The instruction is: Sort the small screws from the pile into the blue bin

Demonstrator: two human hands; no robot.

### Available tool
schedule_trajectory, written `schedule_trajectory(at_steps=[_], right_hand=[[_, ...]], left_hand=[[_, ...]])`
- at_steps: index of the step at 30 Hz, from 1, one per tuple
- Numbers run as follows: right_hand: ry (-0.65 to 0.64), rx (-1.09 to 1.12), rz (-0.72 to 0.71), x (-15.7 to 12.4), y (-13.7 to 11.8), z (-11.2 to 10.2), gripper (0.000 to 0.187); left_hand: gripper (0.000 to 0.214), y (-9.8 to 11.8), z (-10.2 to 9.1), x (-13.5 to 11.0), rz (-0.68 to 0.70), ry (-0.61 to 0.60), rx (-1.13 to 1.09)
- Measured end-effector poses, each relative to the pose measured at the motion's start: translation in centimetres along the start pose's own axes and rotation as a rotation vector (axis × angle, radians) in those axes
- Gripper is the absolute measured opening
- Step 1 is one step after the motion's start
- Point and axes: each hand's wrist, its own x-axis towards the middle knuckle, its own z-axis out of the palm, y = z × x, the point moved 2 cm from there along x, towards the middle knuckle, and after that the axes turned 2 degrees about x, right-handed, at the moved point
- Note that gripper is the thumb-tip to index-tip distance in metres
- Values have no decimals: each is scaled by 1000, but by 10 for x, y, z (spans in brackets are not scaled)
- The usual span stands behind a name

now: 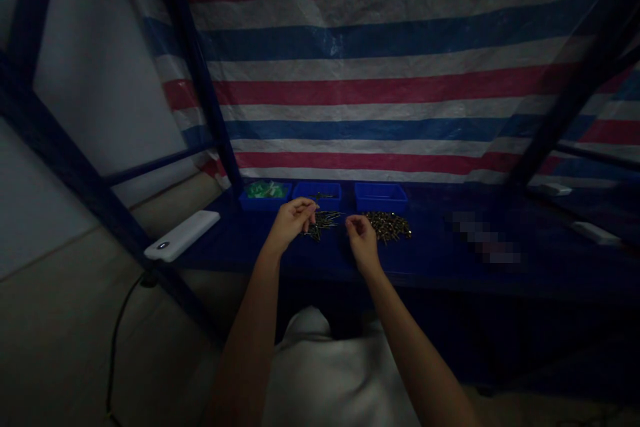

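Observation:
My left hand [294, 221] is raised over the left side of a pile of thin, pointed metal pieces [327, 220], thumb and fingers pinched together. Whatever lies in that pinch is too small and dark to make out. A short way to the right, my right hand [363, 239] has its fingers curled and the tips pressed together, beside a heap of small brass-coloured metal pieces [393, 227]. Its contents, if any, cannot be made out either. The two hands are apart, facing each other above the dark blue table [315, 263].
Along the back stand a blue bin with green pieces [265, 192], a blue bin with a few metal pieces [317, 195] and another blue bin [381, 199]. A white device [183, 235] lies left. Blue posts [193, 60] frame the table before a striped sheet [350, 87].

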Motion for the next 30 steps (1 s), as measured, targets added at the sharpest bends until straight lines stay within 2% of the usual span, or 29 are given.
schedule_trajectory(at_steps=[7,11,16,20,25,30], right_hand=[[9,29,0,1,5,0,22],[18,62,-1,2,5,0,22],[17,88,16,1,2,0,23],[-40,133,21,0,-5,4,29],[-218,108,-49,5,-20,17,37],[-350,-4,-134,22,-26,31,29]], left_hand=[[31,-36,0,0,-39,182,-357],[33,-44,4,0,-43,242,-397],[35,-44,7,-2,-30,259,-287],[30,-45,14,-4,10,244,-113],[19,-50,21,-5,101,200,158],[16,-55,17,-4,210,168,368]])
